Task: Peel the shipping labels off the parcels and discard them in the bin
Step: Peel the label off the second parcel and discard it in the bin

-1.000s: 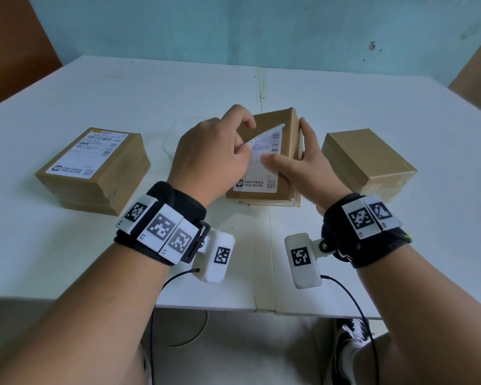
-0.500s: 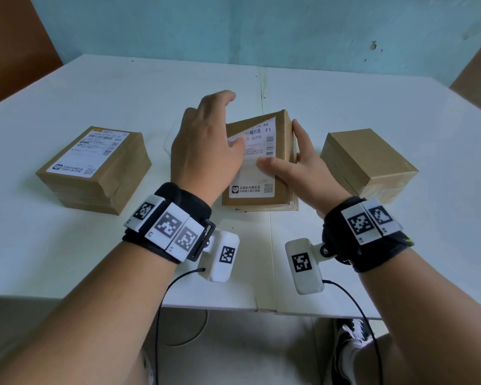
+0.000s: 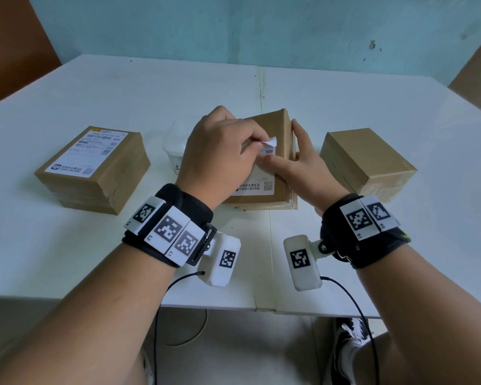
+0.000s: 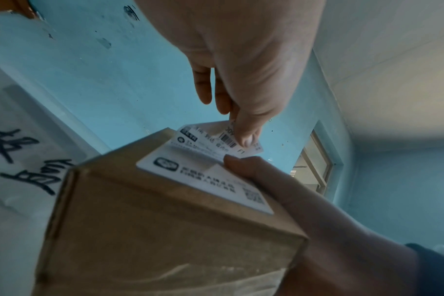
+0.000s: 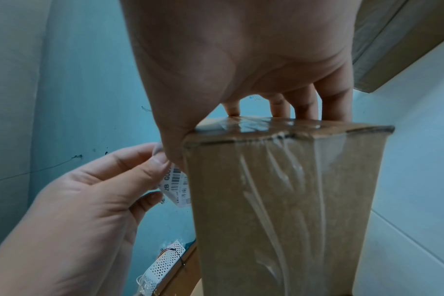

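Note:
The middle brown parcel lies on the white table with a white shipping label on its top. My left hand pinches the label's far corner, which is lifted off the cardboard as a curled flap. My right hand holds the parcel, thumb pressed on the label and fingers along the right side. The right wrist view shows the taped side of the parcel and the lifted flap. A translucent white bin stands behind my left hand, mostly hidden.
A second brown parcel with its label on top lies at the left. A third parcel at the right shows no label. The bin's wall carries black handwriting. The table's front edge runs under my wrists.
Half a second ago my left hand was open above the parcel with the label flat. Now it pinches the far corner again and the flap stands up. The right hand stayed on the parcel.

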A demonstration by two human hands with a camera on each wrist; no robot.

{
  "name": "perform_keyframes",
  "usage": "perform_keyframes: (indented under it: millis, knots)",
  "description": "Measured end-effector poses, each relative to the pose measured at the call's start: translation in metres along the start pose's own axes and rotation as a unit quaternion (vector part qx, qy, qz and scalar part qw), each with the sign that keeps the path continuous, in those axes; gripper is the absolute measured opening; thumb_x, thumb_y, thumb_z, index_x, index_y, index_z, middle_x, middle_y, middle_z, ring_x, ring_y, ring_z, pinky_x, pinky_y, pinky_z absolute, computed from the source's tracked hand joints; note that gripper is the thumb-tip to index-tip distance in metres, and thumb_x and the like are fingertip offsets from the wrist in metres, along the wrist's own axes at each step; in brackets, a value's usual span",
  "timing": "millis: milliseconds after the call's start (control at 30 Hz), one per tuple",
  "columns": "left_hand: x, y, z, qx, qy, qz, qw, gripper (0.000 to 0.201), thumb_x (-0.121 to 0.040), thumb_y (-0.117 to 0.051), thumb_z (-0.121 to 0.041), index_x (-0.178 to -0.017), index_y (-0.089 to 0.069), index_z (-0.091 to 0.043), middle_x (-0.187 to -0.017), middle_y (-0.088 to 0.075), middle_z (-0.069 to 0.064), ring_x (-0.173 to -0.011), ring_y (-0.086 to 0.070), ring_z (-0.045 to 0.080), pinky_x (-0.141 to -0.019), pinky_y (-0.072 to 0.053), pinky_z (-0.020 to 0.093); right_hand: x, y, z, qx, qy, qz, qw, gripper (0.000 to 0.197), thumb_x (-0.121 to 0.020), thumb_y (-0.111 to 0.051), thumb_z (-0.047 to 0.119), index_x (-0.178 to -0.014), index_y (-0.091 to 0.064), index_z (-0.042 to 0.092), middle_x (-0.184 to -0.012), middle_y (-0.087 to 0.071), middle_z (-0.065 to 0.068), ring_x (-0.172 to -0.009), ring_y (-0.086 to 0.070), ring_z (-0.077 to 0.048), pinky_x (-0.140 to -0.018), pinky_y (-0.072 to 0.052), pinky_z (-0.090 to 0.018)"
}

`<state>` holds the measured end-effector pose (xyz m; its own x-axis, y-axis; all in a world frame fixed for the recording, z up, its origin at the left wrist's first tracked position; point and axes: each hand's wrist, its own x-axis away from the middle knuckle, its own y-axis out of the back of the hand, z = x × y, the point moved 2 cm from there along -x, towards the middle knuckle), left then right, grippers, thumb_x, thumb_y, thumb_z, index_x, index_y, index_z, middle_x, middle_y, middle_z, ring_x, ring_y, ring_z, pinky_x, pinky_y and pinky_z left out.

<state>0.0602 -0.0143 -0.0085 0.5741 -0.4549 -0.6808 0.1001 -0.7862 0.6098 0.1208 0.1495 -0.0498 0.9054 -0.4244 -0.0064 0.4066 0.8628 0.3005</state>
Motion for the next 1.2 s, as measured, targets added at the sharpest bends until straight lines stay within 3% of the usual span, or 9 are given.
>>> perform_keyframes:
  millis: [167,267,400,667,733,800,867,1033,1200]
  knots:
    - [0.000,0.000,-0.002,0.003,-0.010,-0.010,1.000,0.009,-0.083,-0.074,-0.023,-0.089,-0.080,-0.027,-0.081,-0.058,0.001,-0.076,-0.054,0.017,-0.065,-0.044,0.026,0.000,0.002,0.001,-0.006,-0.010,0.004,1.000,0.119,-0.074,-0.085,0.047,-0.168,-0.013,0.040,-0.122,-0.076,-0.003,-0.100,-0.079,-0.016,-0.099,-0.061,-0.043]
    - [0.002,0.000,-0.004,0.006,-0.032,-0.023,0.999,0.007,-0.082,-0.072,-0.018,-0.084,-0.078,-0.021,-0.075,-0.058,-0.006,-0.076,-0.053,0.018,-0.061,-0.046,0.030,0.002,0.003,0.003,0.006,-0.011,0.000,1.000,0.110,-0.086,-0.087,0.039,-0.169,-0.014,0.039,-0.122,-0.073,-0.001,-0.101,-0.077,-0.013,-0.098,-0.061,-0.036]
    - [0.004,-0.001,-0.005,-0.002,-0.067,-0.013,0.998,0.009,-0.084,-0.066,-0.017,-0.081,-0.075,-0.014,-0.074,-0.067,-0.004,-0.078,-0.052,0.021,-0.059,-0.048,0.037,0.003,0.004,0.005,0.025,-0.008,-0.006,1.000,0.107,-0.088,-0.085,0.040,-0.169,-0.015,0.040,-0.123,-0.069,0.000,-0.104,-0.074,-0.011,-0.092,-0.059,-0.028]
    - [0.003,0.004,-0.009,-0.023,-0.044,-0.031,0.998,0.009,-0.088,-0.069,-0.016,-0.095,-0.075,-0.016,-0.079,-0.059,-0.010,-0.086,-0.053,0.019,-0.063,-0.048,0.032,0.001,0.003,0.003,0.012,-0.010,-0.009,1.000,0.121,-0.070,-0.082,0.051,-0.169,-0.013,0.039,-0.124,-0.075,-0.002,-0.100,-0.078,-0.016,-0.098,-0.062,-0.042]
    - [0.003,0.006,-0.009,-0.056,0.004,-0.022,0.998,0.026,-0.088,-0.071,-0.017,-0.114,-0.070,-0.017,-0.088,-0.055,-0.013,-0.100,-0.053,0.024,-0.072,-0.050,0.033,0.001,0.001,0.003,0.024,-0.001,-0.012,1.000,0.121,-0.070,-0.081,0.052,-0.169,-0.013,0.038,-0.124,-0.076,0.000,-0.100,-0.079,-0.016,-0.097,-0.063,-0.043]
    - [0.003,0.003,-0.008,-0.104,0.033,0.022,0.994,0.043,-0.088,-0.069,-0.020,-0.131,-0.059,-0.019,-0.115,-0.064,-0.005,-0.118,-0.046,0.026,-0.088,-0.051,0.038,0.000,-0.001,0.004,0.043,0.011,-0.016,0.999,0.121,-0.069,-0.079,0.055,-0.169,-0.013,0.037,-0.127,-0.074,0.003,-0.103,-0.077,-0.014,-0.097,-0.062,-0.042]
    - [0.004,0.001,-0.007,-0.155,0.040,0.045,0.986,0.053,-0.086,-0.066,-0.021,-0.137,-0.050,-0.022,-0.135,-0.055,0.002,-0.126,-0.040,0.029,-0.095,-0.050,0.040,0.001,-0.002,0.005,0.050,0.020,-0.020,0.998,0.120,-0.070,-0.078,0.056,-0.170,-0.013,0.036,-0.130,-0.072,0.004,-0.106,-0.076,-0.014,-0.098,-0.062,-0.042]
    - [0.002,0.008,-0.002,-0.134,0.086,0.052,0.986,0.067,-0.090,-0.063,-0.017,-0.147,-0.030,-0.019,-0.126,-0.060,0.007,-0.121,-0.048,0.030,-0.079,-0.053,0.039,0.002,0.001,0.001,0.025,0.013,-0.017,0.999,0.119,-0.073,-0.078,0.053,-0.170,-0.011,0.035,-0.134,-0.071,0.004,-0.105,-0.077,-0.013,-0.096,-0.063,-0.041]
    - [0.001,0.010,0.001,-0.144,0.086,0.071,0.983,0.035,-0.096,-0.055,-0.018,-0.130,-0.048,-0.022,-0.111,-0.069,0.000,-0.103,-0.057,0.026,-0.071,-0.052,0.039,0.001,0.001,-0.001,0.017,0.011,-0.020,1.000,0.117,-0.073,-0.078,0.052,-0.169,-0.013,0.036,-0.130,-0.072,0.004,-0.103,-0.078,-0.014,-0.096,-0.063,-0.042]
